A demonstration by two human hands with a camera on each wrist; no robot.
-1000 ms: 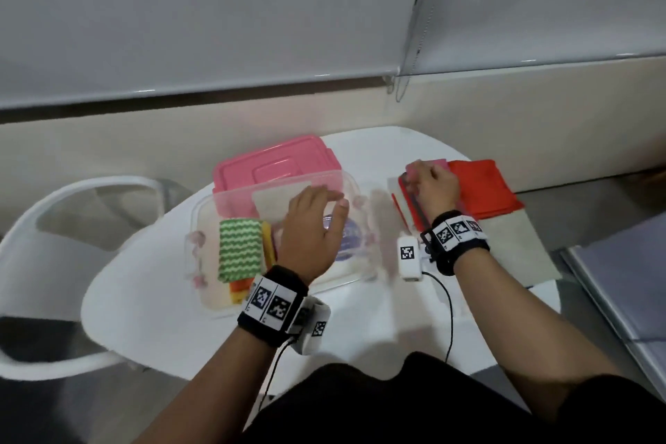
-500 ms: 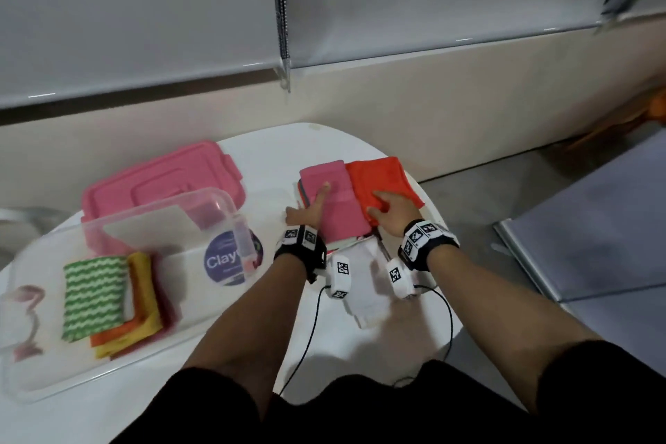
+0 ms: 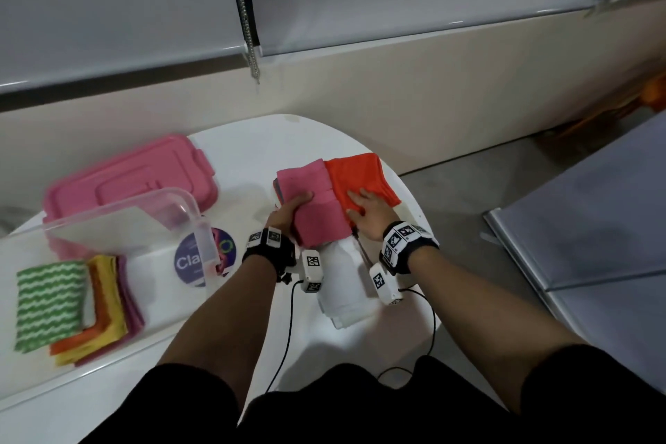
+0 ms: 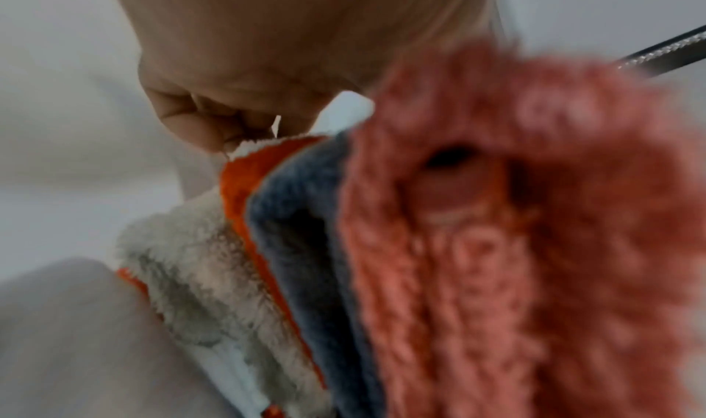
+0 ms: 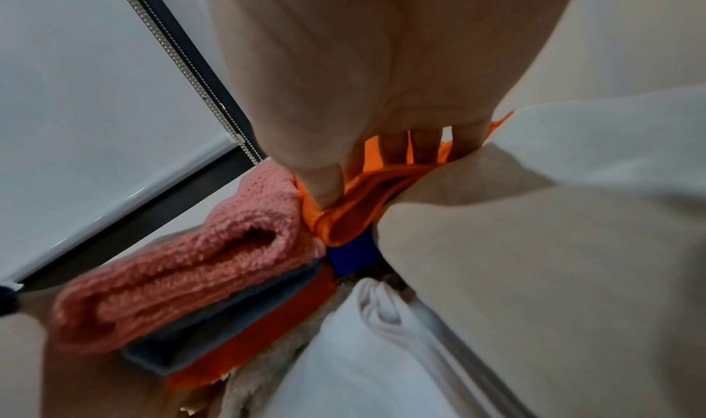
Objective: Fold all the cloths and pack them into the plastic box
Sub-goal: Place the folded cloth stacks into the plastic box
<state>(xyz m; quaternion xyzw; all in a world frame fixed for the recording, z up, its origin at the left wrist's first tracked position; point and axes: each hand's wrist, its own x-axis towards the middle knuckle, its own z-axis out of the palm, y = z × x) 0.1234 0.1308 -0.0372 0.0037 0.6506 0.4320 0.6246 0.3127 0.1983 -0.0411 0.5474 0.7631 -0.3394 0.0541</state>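
A folded pink cloth [image 3: 313, 205] tops a stack at the table's far right, beside an orange-red cloth [image 3: 360, 177]. My left hand [image 3: 293, 207] grips the stack's left edge, thumb on the pink cloth and fingers curled underneath. In the left wrist view the layers are pink cloth [image 4: 515, 243], grey cloth [image 4: 298, 243], orange, and fluffy white. My right hand [image 3: 364, 207] presses flat on the orange-red cloth [image 5: 367, 213] with straight, spread fingers. A white cloth [image 3: 342, 288] lies nearer me. The clear plastic box [image 3: 119, 202] at left holds a green-white cloth [image 3: 47, 303] and other folded cloths.
The pink lid [image 3: 133, 177] lies behind the box on the white round table [image 3: 252, 148]. The table edge curves close to the right of the cloths. A blind chain [image 3: 248, 29] hangs at the wall. A grey panel [image 3: 594, 227] lies on the floor at right.
My left hand left the box and came across to the cloth stack, then closed its thumb over the pink cloth. My right hand shifted onto the orange-red cloth. The view swung right.
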